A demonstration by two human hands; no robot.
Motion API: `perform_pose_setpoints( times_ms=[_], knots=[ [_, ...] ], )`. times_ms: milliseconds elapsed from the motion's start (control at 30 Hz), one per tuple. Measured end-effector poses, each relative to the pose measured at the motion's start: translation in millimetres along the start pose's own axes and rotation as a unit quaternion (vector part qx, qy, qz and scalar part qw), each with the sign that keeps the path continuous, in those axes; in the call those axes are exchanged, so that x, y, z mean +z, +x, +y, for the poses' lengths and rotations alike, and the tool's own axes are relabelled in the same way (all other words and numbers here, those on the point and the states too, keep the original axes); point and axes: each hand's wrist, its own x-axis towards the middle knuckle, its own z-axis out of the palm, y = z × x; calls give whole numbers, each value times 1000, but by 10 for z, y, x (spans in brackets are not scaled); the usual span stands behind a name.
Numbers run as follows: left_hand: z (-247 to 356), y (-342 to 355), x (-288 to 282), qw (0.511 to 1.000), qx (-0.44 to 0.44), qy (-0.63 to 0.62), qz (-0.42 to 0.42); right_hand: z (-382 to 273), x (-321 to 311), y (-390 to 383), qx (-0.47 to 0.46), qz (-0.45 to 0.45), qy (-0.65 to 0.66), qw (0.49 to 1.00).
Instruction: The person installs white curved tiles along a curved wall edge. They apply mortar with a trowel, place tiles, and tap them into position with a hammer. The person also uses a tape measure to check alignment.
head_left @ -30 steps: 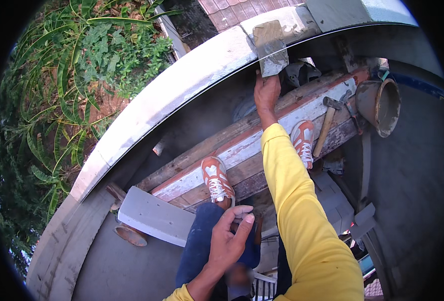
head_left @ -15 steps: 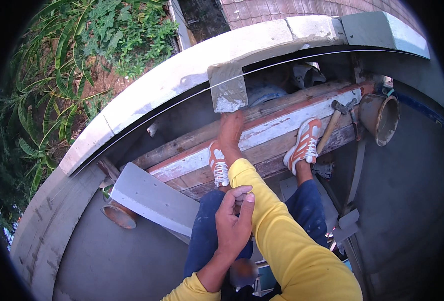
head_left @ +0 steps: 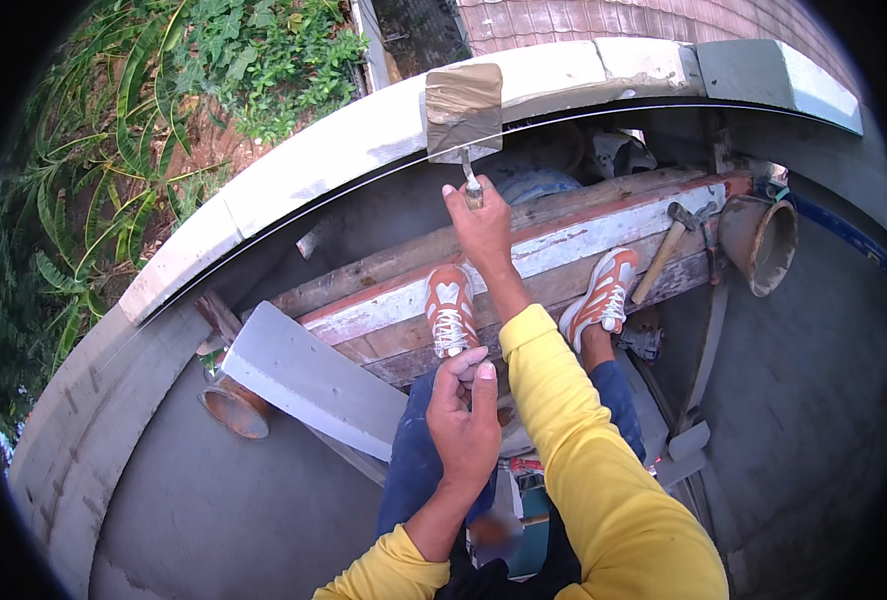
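The right hand (head_left: 483, 225) grips the handle of a trowel (head_left: 463, 110) whose blade lies on the top of the curved block wall (head_left: 343, 150); the blade seems best kept flat and drawn evenly. The left hand (head_left: 466, 415) hangs loosely curled and empty above the knees, over the plank (head_left: 563, 240) underfoot.

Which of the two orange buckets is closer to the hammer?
The orange bucket on the right, tipped with its mouth showing, lies just beside the hammer on the planks. The other orange bucket sits far off at lower left, partly under the grey block.
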Motion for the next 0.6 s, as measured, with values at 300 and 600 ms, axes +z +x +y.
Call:
perform_pose_setpoints(
  times_ms=[300, 600],
  knots=[
    [-118, 3, 196, 999, -1, 36, 31, 1176, -665, -872, 184, 4, -147, 972],
    [-412, -23, 715, 995, -18, 99, 17, 414, -4184, -967, 191, 350, -96, 912]
  ],
)
